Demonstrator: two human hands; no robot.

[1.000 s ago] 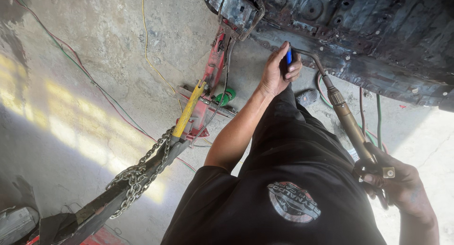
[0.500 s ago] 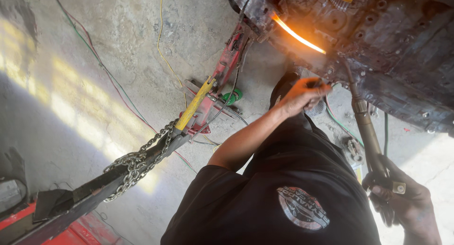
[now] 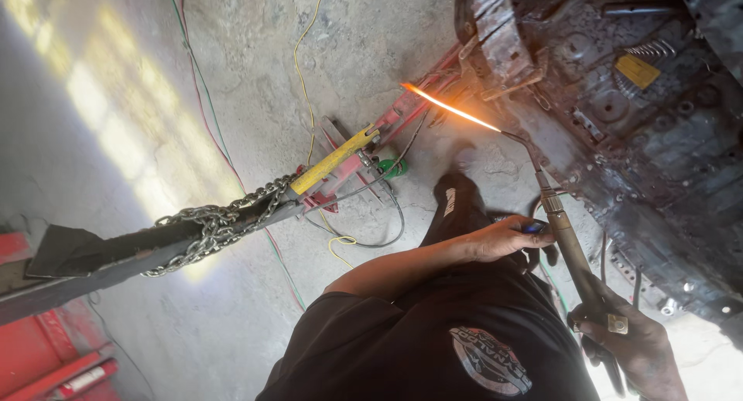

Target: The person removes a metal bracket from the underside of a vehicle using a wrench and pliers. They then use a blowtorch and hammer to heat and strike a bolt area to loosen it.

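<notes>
Lower now than half a second ago, the left hand (image 3: pixel 503 238) has come away from the car underside and sits near the torso, forearm running across the black shirt (image 3: pixel 433 347), fingers curled shut around a small blue lighter (image 3: pixel 534 227). Flame (image 3: pixel 449 107) has lengthened into a long orange streak off the torch (image 3: pixel 569 250) tip, pointing up and left toward the rusty underbody (image 3: pixel 619 99). Right hand (image 3: pixel 631 343) sits low at the frame's bottom right, fingers wrapped tight on the torch handle, the tube slanting up and left from it.

Underbody edge runs close along the right of the torch; open concrete floor (image 3: pixel 232 83) lies to the left. Left of the flame lies a red frame (image 3: pixel 410 111) with a yellow handle (image 3: pixel 333 161), a chain (image 3: pixel 220 219) looped over a dark beam (image 3: pixel 116 250), and thin coloured wires (image 3: pixel 201 99) trailing across the floor. A black shoe (image 3: pixel 457 196) stands below the flame.
</notes>
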